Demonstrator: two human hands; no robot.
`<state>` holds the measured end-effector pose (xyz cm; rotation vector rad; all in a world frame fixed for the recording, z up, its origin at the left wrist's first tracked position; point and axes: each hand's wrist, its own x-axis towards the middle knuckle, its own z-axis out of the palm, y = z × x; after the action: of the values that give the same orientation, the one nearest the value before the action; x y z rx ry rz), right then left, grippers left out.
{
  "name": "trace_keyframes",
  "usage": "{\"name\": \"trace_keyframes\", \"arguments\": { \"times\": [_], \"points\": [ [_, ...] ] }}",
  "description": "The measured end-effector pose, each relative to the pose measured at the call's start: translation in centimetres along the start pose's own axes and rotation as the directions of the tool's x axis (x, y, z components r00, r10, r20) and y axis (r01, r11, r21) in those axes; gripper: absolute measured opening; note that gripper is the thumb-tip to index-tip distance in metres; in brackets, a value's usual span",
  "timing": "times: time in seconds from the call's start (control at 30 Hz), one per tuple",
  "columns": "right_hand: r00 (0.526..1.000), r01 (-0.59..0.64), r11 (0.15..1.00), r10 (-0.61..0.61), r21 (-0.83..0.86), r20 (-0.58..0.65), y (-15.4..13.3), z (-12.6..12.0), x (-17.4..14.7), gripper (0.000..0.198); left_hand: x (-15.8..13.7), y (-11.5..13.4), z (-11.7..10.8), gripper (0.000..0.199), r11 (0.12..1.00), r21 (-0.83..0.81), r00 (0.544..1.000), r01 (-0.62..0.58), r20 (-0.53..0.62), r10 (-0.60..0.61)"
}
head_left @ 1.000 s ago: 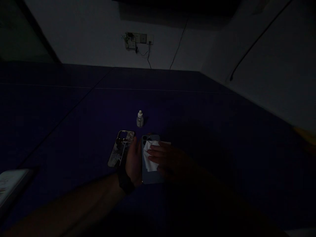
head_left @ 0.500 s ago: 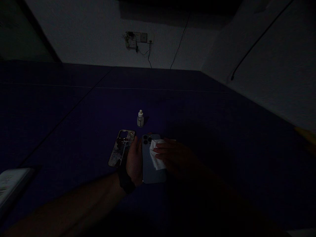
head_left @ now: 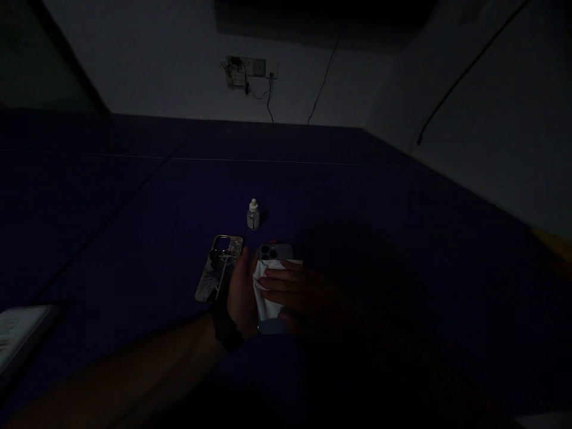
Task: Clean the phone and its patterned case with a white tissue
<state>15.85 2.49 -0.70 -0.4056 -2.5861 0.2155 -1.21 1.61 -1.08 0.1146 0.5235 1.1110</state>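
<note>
My left hand (head_left: 242, 299), a dark band on its wrist, grips a blue-grey smartphone (head_left: 271, 327) along its left side. The phone's back faces up, with the camera lenses at the far end. Against that back, my right hand (head_left: 297, 290) presses a white wipe (head_left: 267, 307) under its fingers, covering the phone's middle. A patterned phone case (head_left: 212, 277) lies just left of my left hand. Beyond the phone stands a small dropper bottle (head_left: 252, 221) with a white cap. In the dim light, the right thumb is hard to make out.
The dark blue surface (head_left: 357, 196) stretches to the wall. A white box-like object (head_left: 22, 333) is at the left edge, and something yellow (head_left: 552, 243) at the right. Wall sockets (head_left: 250, 68) with cables are at the back; a black cable (head_left: 465, 83) hangs on the right.
My right hand and the wipe have moved left and slightly nearer across the phone's back, toward its left edge. The left hand, the case and the bottle have stayed in place.
</note>
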Motion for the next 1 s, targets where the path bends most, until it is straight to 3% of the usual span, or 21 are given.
{"name": "trace_keyframes", "arguments": {
  "times": [0.07,0.17,0.37,0.6,0.67,0.83,1.0],
  "points": [
    [0.998,-0.036,0.999,0.034,-0.036,-0.052,0.3,-0.2,-0.3,0.031,0.1,-0.1,0.1,0.042,0.999,-0.016,0.998,-0.039,-0.053,0.038],
    [0.992,-0.088,0.99,0.078,-0.107,-0.097,0.4,-0.3,-0.5,0.032,0.2,-0.1,0.4,0.046,0.999,-0.046,0.997,-0.001,-0.074,-0.003],
    [1.0,0.014,1.0,-0.014,-0.011,0.009,0.0,-0.1,0.0,0.035,0.0,0.1,0.4,0.049,0.999,-0.031,1.0,0.011,-0.028,-0.012],
    [0.977,-0.155,0.976,0.128,-0.153,-0.173,0.9,-0.9,-1.0,0.03,0.1,-0.1,0.2,0.05,0.999,0.014,0.997,-0.037,0.065,0.036],
    [0.977,-0.17,0.971,0.144,-0.17,-0.156,0.9,-0.9,-0.9,0.033,0.1,-0.1,0.2,0.051,0.998,0.029,0.996,-0.054,0.069,0.051],
    [0.995,-0.04,0.995,0.032,-0.095,-0.09,0.6,-0.6,-0.6,0.033,0.1,0.0,0.1,0.051,0.999,0.036,0.999,-0.015,0.045,0.014],
    [0.975,-0.159,0.979,0.137,-0.124,-0.173,1.0,-1.0,-1.0,0.032,0.1,0.0,0.1,0.05,0.999,0.043,0.996,-0.034,0.082,0.03]
  ]
}}
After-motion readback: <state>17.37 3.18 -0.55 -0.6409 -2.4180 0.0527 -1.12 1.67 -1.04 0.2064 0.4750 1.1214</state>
